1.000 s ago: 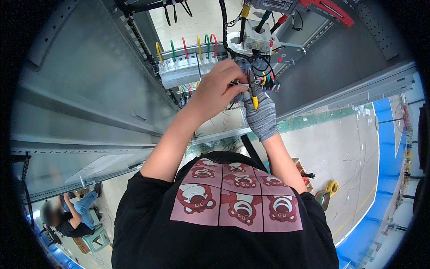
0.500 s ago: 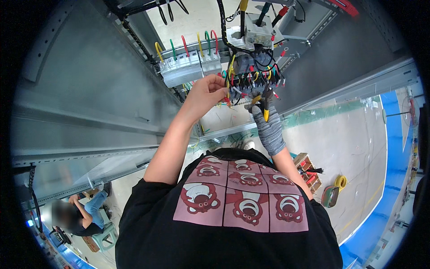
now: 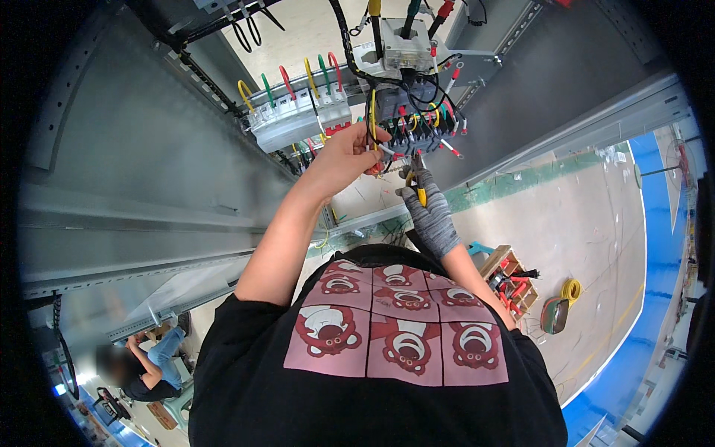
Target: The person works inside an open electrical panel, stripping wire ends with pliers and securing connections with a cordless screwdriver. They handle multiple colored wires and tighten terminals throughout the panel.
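My bare left hand (image 3: 341,162) is at the left end of a dark terminal block (image 3: 418,140), its thumb and fingers closed on thin wires; which of them it grips is partly hidden. A yellow wire (image 3: 373,112) runs down beside those fingertips. In a grey knitted glove, my right hand (image 3: 432,220) holds pliers (image 3: 421,195) with yellow and black handles. Their jaws point up at the lower edge of the terminal block, close to a red-tipped wire end. Loose wires with red sleeves and ring lugs (image 3: 451,150) stick out at the block's right.
Left of the block, a row of circuit breakers (image 3: 298,119) carries yellow, green and red wire loops. Grey cabinet walls (image 3: 134,149) enclose the work. A wooden tool box (image 3: 512,279) and a yellow coil (image 3: 571,289) lie on the floor at right. Another person (image 3: 153,365) sits at lower left.
The view has shifted, so the cabinet parts sit further left. My right hand has brought the pliers lower, to the block's lower edge. My left hand stays at the wires.
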`<action>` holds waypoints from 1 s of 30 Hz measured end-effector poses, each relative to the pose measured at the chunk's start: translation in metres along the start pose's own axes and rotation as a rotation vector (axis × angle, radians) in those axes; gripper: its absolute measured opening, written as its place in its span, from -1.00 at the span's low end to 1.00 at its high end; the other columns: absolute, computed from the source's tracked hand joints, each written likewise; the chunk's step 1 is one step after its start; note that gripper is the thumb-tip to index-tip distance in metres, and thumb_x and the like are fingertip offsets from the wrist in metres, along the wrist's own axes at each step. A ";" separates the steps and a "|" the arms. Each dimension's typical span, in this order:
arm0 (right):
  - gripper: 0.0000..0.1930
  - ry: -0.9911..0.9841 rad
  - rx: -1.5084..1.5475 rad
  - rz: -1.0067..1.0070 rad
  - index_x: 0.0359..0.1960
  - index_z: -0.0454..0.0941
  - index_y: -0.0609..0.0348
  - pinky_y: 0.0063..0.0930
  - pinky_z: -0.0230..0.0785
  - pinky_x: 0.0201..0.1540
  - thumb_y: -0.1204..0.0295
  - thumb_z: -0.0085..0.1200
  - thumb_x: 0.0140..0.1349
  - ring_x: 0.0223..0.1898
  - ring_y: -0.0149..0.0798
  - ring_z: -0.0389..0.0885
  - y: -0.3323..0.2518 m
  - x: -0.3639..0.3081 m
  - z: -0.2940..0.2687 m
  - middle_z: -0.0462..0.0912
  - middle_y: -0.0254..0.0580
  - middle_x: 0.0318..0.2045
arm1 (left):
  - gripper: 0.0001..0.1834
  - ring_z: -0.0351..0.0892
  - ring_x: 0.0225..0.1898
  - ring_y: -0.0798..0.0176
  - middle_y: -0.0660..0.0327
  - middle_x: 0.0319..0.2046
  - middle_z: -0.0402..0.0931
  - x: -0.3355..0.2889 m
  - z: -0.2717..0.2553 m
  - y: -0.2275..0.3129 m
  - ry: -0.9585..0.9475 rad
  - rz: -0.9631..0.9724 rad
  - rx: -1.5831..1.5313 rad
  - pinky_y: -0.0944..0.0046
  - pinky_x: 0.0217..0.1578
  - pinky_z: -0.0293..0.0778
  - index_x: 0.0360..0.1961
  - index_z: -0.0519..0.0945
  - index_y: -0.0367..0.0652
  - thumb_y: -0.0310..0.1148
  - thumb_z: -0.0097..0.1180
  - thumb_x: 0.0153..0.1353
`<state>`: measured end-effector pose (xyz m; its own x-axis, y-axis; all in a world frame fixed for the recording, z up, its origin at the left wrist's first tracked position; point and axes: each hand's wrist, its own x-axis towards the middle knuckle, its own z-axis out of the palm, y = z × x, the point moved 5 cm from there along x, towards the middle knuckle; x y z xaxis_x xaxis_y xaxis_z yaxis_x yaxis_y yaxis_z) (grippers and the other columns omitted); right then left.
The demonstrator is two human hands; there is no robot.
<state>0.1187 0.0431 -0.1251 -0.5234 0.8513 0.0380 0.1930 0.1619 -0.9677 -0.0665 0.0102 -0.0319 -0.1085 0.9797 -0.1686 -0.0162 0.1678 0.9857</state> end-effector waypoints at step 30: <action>-0.66 0.313 -0.077 -0.255 0.02 0.41 0.23 -0.25 0.44 -0.18 0.52 0.00 0.19 -0.23 0.05 0.60 -0.062 0.025 -0.022 0.58 0.09 -0.24 | -0.90 0.58 -0.44 0.45 0.25 -0.41 0.62 0.003 0.064 0.012 0.213 0.171 -0.615 0.48 -0.40 0.47 -0.30 0.56 -0.21 -0.51 0.21 0.17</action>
<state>0.1121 0.0655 -0.0581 -0.2869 0.8878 0.3599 0.1577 0.4144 -0.8964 -0.0037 0.0221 -0.0203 -0.3526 0.9332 -0.0685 -0.5381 -0.1423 0.8308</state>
